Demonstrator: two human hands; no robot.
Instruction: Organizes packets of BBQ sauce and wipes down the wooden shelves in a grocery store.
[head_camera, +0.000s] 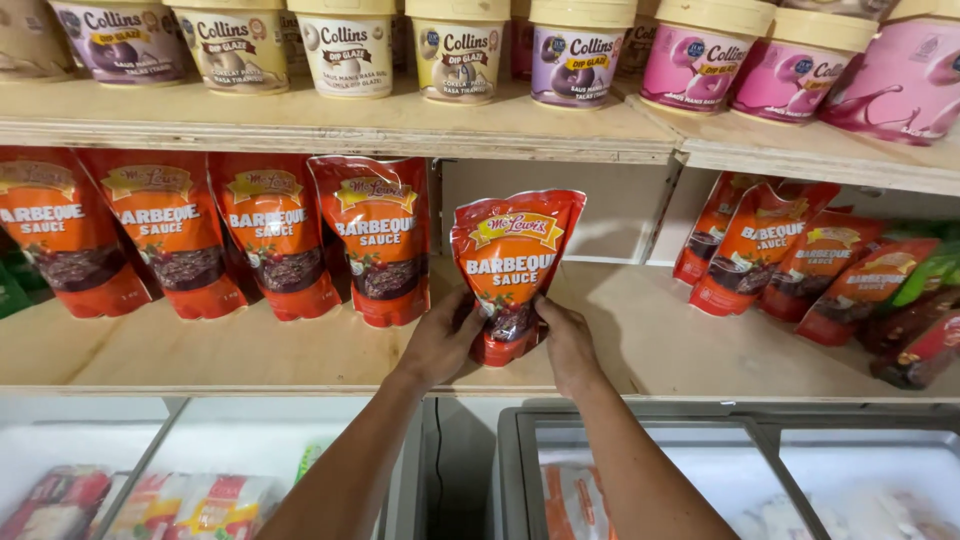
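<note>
**Fifth sauce pouch going onto the middle shelf**

From my remote seat I see both hands at one red barbecue sauce pouch. The left hand wraps its lower left edge, the right hand cups the lower right corner; both are closed on it. The pouch stands upright, base touching the wooden shelf, just beside the row.

Done, as I read it: four matching pouches already stand in a line to the left, leaning slightly back. The held one sits a little forward of that line and is not yet let go.

Left, by my judgement: bare board runs from this pouch to the slumped pouches on the right, so there is room for more.

Above, a shelf carries tubs of dip glaze. Below, glass-lidded freezer chests show packaged goods.
</note>
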